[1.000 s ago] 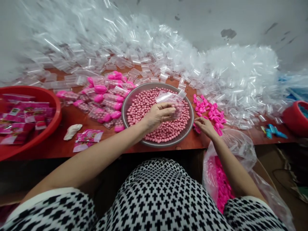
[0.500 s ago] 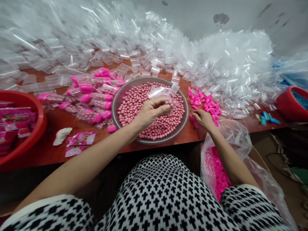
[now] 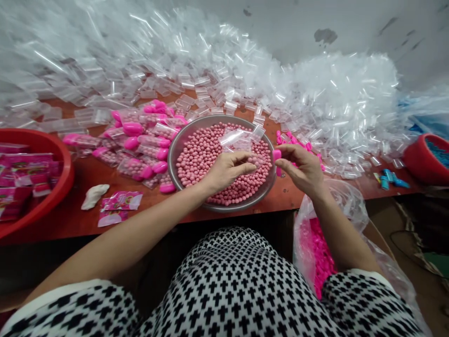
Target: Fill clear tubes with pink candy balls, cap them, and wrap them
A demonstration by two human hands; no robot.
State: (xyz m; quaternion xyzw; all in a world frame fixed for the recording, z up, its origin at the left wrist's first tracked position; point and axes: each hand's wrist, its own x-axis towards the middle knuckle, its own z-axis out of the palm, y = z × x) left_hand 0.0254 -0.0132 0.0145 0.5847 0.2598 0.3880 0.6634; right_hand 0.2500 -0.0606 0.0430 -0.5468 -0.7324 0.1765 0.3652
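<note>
Over the metal bowl (image 3: 170, 161) of pink balls (image 3: 199, 154), my left hand (image 3: 229, 172) grips a clear plastic tube (image 3: 258, 160) with pink balls inside. My right hand (image 3: 304, 169) pinches a bright pink cap (image 3: 277, 155) between thumb and fingers at the bowl's right rim. A small gap separates the cap from the tube's end. More clear tubes (image 3: 233, 137) lie on the balls in the bowl. Loose pink caps (image 3: 289, 136) sit on the table behind my right hand.
Filled, pink-capped tubes (image 3: 147, 140) are piled left of the bowl. Empty clear tubes (image 3: 196, 61) are heaped along the wall. A red basin (image 3: 66, 171) holds pink packets. An open plastic bag (image 3: 301, 234) of pink pieces hangs at the table's front edge. Another red container (image 3: 419, 159) stands right.
My right hand has picked up a pink cap from the pile and brought it up and left, close to the tube. My left hand still holds the tube, now slightly lower.
</note>
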